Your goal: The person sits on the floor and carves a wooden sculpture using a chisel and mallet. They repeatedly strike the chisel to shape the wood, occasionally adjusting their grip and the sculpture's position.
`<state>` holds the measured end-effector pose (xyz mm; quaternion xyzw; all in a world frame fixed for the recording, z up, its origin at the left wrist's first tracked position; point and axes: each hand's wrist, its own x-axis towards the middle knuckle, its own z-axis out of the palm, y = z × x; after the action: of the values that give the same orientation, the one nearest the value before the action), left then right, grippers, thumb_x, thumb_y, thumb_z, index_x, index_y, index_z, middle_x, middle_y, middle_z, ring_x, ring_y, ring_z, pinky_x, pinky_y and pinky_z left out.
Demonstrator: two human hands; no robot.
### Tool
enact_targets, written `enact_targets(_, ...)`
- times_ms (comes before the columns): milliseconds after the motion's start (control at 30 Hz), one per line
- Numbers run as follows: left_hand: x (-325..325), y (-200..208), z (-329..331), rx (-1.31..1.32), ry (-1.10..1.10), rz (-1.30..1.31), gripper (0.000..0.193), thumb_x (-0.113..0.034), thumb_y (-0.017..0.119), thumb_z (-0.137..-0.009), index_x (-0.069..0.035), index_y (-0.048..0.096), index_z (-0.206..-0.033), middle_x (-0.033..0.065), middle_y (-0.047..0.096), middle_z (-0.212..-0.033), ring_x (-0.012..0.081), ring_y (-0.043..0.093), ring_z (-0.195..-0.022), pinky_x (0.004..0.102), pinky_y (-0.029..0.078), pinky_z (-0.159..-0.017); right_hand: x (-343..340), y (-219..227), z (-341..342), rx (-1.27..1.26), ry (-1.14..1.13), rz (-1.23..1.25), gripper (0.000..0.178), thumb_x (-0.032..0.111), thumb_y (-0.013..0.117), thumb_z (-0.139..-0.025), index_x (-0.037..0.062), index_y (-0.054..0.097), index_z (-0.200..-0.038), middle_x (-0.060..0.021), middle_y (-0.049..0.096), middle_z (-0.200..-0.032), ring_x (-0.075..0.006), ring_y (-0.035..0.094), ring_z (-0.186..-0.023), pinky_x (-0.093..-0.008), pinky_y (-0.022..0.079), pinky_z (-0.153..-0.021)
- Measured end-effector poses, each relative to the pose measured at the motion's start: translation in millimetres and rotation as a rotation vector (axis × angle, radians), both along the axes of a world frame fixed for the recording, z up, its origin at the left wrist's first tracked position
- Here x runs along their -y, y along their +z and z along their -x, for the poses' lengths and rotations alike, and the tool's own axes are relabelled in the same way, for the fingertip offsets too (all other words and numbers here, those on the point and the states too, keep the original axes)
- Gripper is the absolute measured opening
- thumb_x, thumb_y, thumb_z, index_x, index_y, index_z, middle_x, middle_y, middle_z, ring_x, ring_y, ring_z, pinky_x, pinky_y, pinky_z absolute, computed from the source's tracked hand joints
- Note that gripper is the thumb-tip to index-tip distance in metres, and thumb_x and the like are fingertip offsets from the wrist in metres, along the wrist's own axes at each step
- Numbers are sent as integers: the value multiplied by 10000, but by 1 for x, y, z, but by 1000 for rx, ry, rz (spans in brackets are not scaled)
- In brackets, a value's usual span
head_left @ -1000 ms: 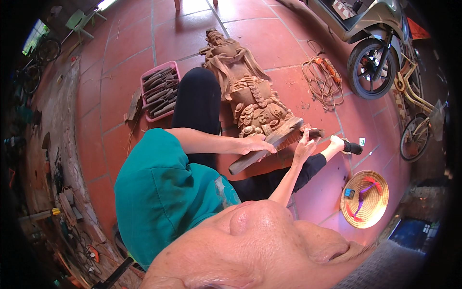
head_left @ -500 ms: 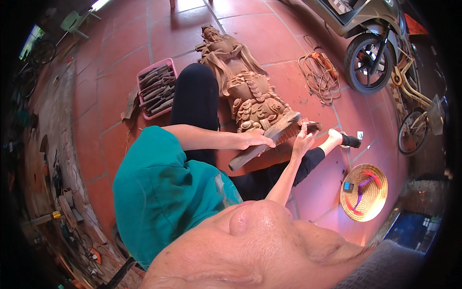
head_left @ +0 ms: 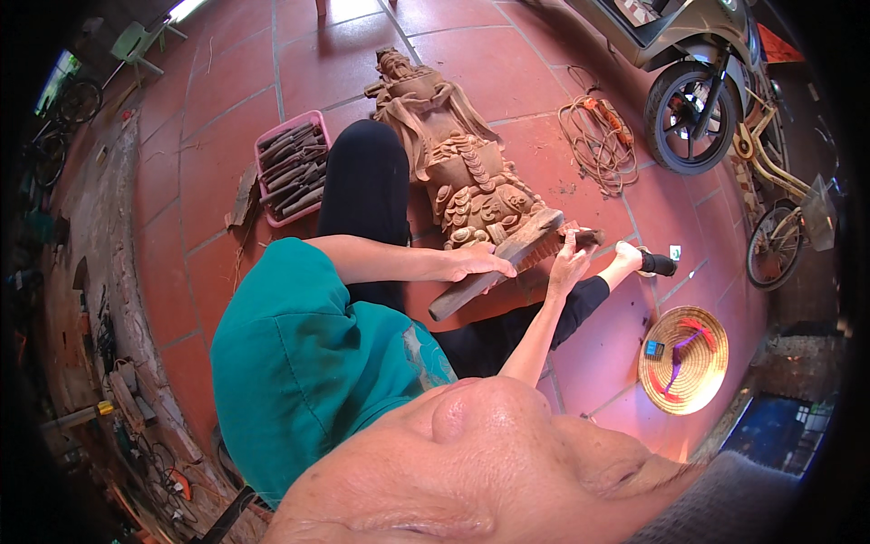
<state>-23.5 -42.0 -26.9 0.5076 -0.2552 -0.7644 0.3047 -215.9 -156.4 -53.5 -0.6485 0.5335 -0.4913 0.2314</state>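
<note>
A carved wooden statue (head_left: 444, 127) of a robed figure lies on its back on the floor, its head at the far end. Across its near end runs a thick wooden plank (head_left: 467, 295), set at a slant. My left hand (head_left: 476, 263) is closed over the plank's near side, fingertips partly hidden. My right hand (head_left: 568, 265) has its fingers closed at a dark brown wooden piece (head_left: 591, 238) past the plank. Between the plank and this piece shows a ridged reddish-brown surface (head_left: 542, 248); whether it belongs to the statue or a brush, I cannot tell.
Left of my bent knee stands a pink basket (head_left: 258, 168) full of carving tools. A coiled orange cord (head_left: 603, 150) lies right of the statue. Farther right are a motorbike wheel (head_left: 691, 118), a bicycle (head_left: 770, 245) and a woven conical hat (head_left: 702, 363).
The whole view has shifted very slightly to the left. My hands, the plank and the statue keep nearly the same places relative to each other.
</note>
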Motion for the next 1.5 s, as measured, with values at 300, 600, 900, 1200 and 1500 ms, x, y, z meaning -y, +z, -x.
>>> enact_targets(300,-1,10,0,3,4,-1,417,-265,802,-858,-53,533,-1096,57,595,-759,139,600,-582,318,523,-500,-3,5,-3,40,2,-3,268,225,618,-1029,9,574,-1182,-161,678,-1028,-319,667,-951,-416,509,-857)
enact_targets(600,-1,7,0,8,2,10,408,-266,805,-854,-62,536,-1085,48,591,-747,136,596,-585,316,521,-504,0,-1,-2,-12,-28,44,260,227,619,-1036,19,595,-1189,-144,703,-994,-278,680,-875,-387,524,-790)
enact_targets(900,-1,2,1,41,8,-5,396,-267,806,-850,-62,544,-1065,51,598,-750,137,594,-585,316,521,-501,2,-5,0,11,10,53,254,218,627,-1034,11,601,-1178,-145,704,-1007,-277,692,-896,-382,531,-811)
enact_targets(1200,0,-7,0,44,20,18,403,-285,810,-850,-58,550,-1058,54,600,-749,145,610,-589,324,528,-499,4,-7,-2,55,14,11,249,222,632,-1032,25,582,-1177,-112,688,-977,-249,652,-850,-375,517,-791)
enact_targets(1500,-1,3,-5,-8,-27,35,451,-291,812,-848,-55,523,-1102,61,599,-772,149,611,-589,328,536,-509,0,-3,0,84,6,-9,230,220,630,-1036,49,576,-1180,-93,696,-1008,-216,671,-938,-354,514,-869)
